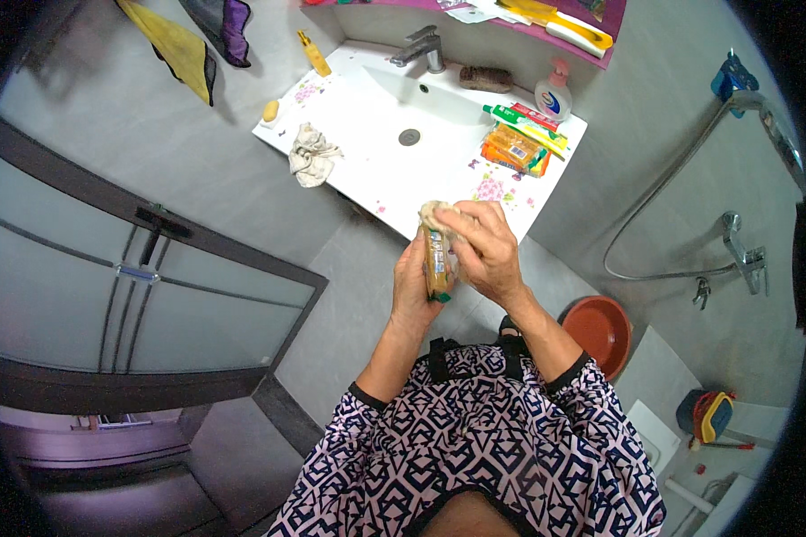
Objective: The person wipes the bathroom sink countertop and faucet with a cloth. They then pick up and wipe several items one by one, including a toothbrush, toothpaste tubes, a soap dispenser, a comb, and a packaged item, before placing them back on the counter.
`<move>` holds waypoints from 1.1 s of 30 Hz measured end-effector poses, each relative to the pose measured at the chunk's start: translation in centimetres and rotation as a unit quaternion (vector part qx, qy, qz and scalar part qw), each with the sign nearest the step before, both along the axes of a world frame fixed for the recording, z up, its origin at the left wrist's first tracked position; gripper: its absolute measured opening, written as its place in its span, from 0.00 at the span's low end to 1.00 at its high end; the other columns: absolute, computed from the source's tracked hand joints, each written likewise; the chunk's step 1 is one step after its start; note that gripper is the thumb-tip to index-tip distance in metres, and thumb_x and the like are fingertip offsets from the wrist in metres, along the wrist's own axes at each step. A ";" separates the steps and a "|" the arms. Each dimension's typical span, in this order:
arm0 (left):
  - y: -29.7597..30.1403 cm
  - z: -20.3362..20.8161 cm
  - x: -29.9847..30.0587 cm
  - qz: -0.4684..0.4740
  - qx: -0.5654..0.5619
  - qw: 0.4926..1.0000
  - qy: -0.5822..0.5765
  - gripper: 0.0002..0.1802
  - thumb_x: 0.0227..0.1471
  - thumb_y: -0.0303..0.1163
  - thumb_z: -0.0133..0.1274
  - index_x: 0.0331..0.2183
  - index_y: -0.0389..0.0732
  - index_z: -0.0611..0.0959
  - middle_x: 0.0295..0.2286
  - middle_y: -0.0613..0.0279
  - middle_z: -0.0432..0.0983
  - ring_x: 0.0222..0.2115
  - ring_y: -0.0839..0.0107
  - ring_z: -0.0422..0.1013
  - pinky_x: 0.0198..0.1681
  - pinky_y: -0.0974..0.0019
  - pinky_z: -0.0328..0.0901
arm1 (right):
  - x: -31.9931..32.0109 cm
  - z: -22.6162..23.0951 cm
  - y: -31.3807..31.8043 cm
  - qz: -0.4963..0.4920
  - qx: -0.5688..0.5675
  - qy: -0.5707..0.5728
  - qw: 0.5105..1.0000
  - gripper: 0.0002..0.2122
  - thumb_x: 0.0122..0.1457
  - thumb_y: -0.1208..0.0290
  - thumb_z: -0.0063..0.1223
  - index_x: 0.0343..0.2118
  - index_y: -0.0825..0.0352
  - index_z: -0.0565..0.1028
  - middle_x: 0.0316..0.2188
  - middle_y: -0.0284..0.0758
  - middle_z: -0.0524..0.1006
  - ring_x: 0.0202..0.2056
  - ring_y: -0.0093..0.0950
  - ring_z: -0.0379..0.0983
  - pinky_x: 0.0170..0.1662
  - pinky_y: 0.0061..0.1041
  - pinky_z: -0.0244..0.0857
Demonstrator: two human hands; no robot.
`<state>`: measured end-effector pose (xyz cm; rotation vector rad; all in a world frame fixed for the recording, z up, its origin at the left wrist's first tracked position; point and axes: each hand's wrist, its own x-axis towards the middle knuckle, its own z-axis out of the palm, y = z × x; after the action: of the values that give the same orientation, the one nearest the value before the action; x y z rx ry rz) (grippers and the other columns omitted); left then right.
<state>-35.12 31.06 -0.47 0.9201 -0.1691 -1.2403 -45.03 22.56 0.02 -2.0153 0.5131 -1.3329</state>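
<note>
In front of the basin, my left hand (408, 285) is closed around a wrapped soap bar (438, 261), amber with a green end, held on edge. My right hand (493, 249) pinches a pale crumpled cloth (435, 216) against the top of that bar, its fingers bent over it. Part of the cloth is hidden under those fingers. On the counter's right side lie more orange wrapped soap bars (513, 150), next to a green and yellow toothpaste tube (528, 128) and a red and white packet (535, 116).
The white washbasin (376, 170) has a grey faucet (424, 49). A crumpled rag (313, 157), yellow soap (270, 111), yellow bottle (313, 54), dark brush (485, 79) and pump bottle (553, 92) stand around it. A red-brown basin (595, 336) sits on the floor at right.
</note>
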 end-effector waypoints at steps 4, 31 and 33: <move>0.3 -0.5 0.2 0.025 0.015 1.000 -0.012 0.15 0.61 0.45 0.42 0.41 0.45 0.72 0.27 0.71 0.69 0.22 0.83 0.67 0.18 0.78 0.64 | 0.9 0.1 0.1 -0.030 -0.031 0.008 0.999 0.18 0.45 0.84 0.52 0.41 0.64 0.78 0.37 0.36 0.74 0.38 0.32 0.67 0.40 0.28 0.64; 0.5 -1.1 1.7 -0.050 0.001 0.999 0.018 0.28 0.62 0.54 0.29 0.49 0.43 0.71 0.40 0.62 0.73 0.41 0.69 0.72 0.42 0.64 0.70 | -0.5 -2.2 2.8 0.042 -0.079 0.079 0.993 0.21 0.39 0.83 0.58 0.40 0.57 0.78 0.37 0.30 0.74 0.36 0.32 0.67 0.40 0.29 0.65; 1.0 -1.2 2.3 -0.022 0.020 1.000 0.007 0.28 0.62 0.54 0.29 0.48 0.43 0.72 0.40 0.61 0.74 0.40 0.68 0.72 0.42 0.64 0.70 | -1.1 -2.2 4.2 0.092 -0.115 0.090 0.985 0.22 0.37 0.82 0.59 0.40 0.56 0.78 0.37 0.28 0.73 0.36 0.32 0.66 0.40 0.29 0.65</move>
<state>-32.82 32.06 -1.66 0.9460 -0.1550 -1.2934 -46.09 26.80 -2.16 -2.3249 0.2542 -1.1468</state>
